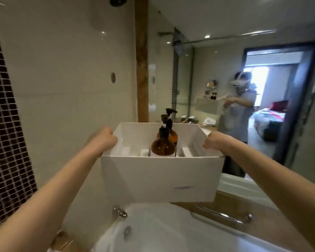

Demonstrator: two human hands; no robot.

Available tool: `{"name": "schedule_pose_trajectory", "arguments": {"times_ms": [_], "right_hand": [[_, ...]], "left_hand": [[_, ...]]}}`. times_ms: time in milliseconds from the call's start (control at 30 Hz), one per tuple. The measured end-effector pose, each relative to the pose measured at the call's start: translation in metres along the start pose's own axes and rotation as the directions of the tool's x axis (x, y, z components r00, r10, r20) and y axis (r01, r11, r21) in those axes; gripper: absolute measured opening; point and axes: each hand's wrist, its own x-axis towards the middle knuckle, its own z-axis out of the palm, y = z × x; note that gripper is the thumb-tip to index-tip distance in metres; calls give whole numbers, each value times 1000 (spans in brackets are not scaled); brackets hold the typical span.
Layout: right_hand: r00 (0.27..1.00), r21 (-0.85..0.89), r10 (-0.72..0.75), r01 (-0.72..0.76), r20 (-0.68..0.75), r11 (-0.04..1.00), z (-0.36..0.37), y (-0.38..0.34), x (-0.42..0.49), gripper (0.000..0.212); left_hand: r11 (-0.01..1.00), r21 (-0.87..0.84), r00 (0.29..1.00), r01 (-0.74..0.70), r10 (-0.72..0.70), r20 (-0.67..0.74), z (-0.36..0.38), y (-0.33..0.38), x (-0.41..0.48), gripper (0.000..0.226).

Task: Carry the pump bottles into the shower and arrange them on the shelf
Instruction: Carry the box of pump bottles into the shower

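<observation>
Nearer pump bottle (163, 146): amber, round-bellied, black pump head, upright in the middle of an open white box (158, 179), close to its near wall. Farther pump bottle (173, 136): same look, upright just behind the first, body mostly hidden by it, pump head higher in view.
</observation>
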Motion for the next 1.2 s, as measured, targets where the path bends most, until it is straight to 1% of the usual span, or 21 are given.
{"name": "schedule_pose_trajectory", "arguments": {"times_ms": [67, 167, 300, 367, 433, 567, 633, 700, 767, 833, 900, 967, 1033, 1100, 1200], "right_hand": [[995, 15, 90, -89, -41, 996, -19, 36, -21, 33], [971, 52, 216, -211, -105, 976, -51, 89, -59, 35], [925, 97, 347, -335, -156, 937, -90, 157, -119, 35], [878, 116, 432, -417, -205, 902, -109, 190, -155, 31], [816, 144, 522, -502, -249, 853, -127, 219, -194, 28], [697, 172, 644, -625, -315, 761, -162, 269, -280, 29], [625, 170, 695, -688, -355, 705, -175, 291, -327, 30], [531, 195, 746, -747, -401, 636, -185, 312, -374, 30], [433, 224, 786, -795, -441, 564, -192, 329, -421, 28], [361, 244, 818, -831, -448, 500, -201, 343, -468, 29], [298, 296, 850, -844, -434, 447, -209, 353, -514, 28], [215, 331, 876, -865, -433, 376, -214, 357, -560, 19], [105, 363, 891, -888, -441, 284, -212, 354, -602, 8], [-10, 413, 899, -890, -439, 192, -209, 349, -642, 15], [-151, 481, 897, -873, -415, 76, -201, 338, -691, 9]], "left_hand": [[996, -46, 996, -76, 78, 44, 21, 30, -2, 21], [977, -113, 977, -179, 190, 98, 51, 85, -16, 18], [931, -174, 916, -322, 352, 191, 84, 162, -45, 20], [894, -212, 875, -395, 436, 212, 98, 201, -66, 20], [841, -282, 820, -462, 526, 226, 112, 237, -91, 21], [737, -413, 711, -534, 656, 252, 134, 306, -155, 24], [685, -427, 649, -591, 717, 253, 145, 340, -192, 21], [637, -444, 594, -630, 764, 253, 155, 372, -229, 22], [593, -481, 532, -645, 801, 274, 163, 402, -267, 22], [547, -548, 461, -633, 835, 300, 169, 431, -306, 16], [497, -599, 376, -628, 868, 325, 174, 457, -345, 14], [444, -622, 282, -645, 895, 345, 177, 480, -386, 13], [390, -640, 200, -663, 915, 350, 175, 499, -426, 15], [309, -664, 112, -681, 940, 322, 174, 518, -466, 21], [176, -697, -14, -695, 966, 257, 170, 536, -520, 14]]}}
